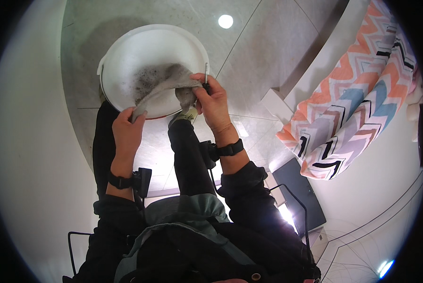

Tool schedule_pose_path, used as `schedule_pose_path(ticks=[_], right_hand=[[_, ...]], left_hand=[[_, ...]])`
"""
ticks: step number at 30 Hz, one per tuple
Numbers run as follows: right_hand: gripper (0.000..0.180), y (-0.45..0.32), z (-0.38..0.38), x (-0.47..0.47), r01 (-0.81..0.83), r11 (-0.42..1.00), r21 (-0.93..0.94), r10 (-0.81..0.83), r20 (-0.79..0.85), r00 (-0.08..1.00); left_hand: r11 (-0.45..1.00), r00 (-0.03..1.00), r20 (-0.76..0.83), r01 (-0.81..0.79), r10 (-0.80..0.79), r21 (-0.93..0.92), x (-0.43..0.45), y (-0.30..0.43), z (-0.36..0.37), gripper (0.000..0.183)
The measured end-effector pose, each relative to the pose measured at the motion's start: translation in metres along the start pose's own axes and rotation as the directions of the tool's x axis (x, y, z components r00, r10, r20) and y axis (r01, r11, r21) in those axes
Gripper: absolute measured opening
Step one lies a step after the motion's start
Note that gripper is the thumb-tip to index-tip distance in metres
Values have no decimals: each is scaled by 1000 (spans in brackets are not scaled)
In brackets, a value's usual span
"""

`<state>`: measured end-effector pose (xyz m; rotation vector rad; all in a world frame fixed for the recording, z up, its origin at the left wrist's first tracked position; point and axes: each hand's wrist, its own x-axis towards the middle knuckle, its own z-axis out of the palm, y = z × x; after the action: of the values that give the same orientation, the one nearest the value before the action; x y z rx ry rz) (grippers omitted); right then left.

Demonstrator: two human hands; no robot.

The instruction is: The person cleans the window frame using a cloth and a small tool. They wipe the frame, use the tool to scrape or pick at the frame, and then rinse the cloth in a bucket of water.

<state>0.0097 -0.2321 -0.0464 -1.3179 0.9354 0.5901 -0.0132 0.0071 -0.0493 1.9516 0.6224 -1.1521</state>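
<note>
A grey wet-looking cloth (165, 85) is stretched between my two hands over a white bucket (126, 46) on the floor. My left hand (128, 129) pinches the cloth's lower left end at the bucket's near rim. Its other end is gripped by my right hand (213, 102) at the right rim, where part of the cloth hangs down. Beside the right fingers a thin metal piece with a black end stands up at the rim; what it belongs to cannot be told. Dark, foamy water (147, 79) shows inside the bucket behind the cloth.
The bucket stands on grey floor tiles (261, 46), close to my feet. A pale wall (31, 106) curves along the left. On the right hangs a zigzag-patterned fabric (342, 102) in orange, white and blue. A dark grey panel (300, 194) lies below it.
</note>
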Motion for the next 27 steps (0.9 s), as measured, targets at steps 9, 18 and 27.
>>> schedule_pose_path(ticks=[9,18,27], right_hand=[[43,33,52,-1,-105,969,-225,151,202,968],[35,66,58,36,359,519,-776,-336,201,920],[32,151,68,100,127,433,-892,20,150,988]], left_hand=[[875,905,106,-361,412,-322,-12,-2,30,49],[850,999,34,49,-36,-524,0,-16,18,28],[708,986,72,160,-153,-687,-2,-16,17,35]])
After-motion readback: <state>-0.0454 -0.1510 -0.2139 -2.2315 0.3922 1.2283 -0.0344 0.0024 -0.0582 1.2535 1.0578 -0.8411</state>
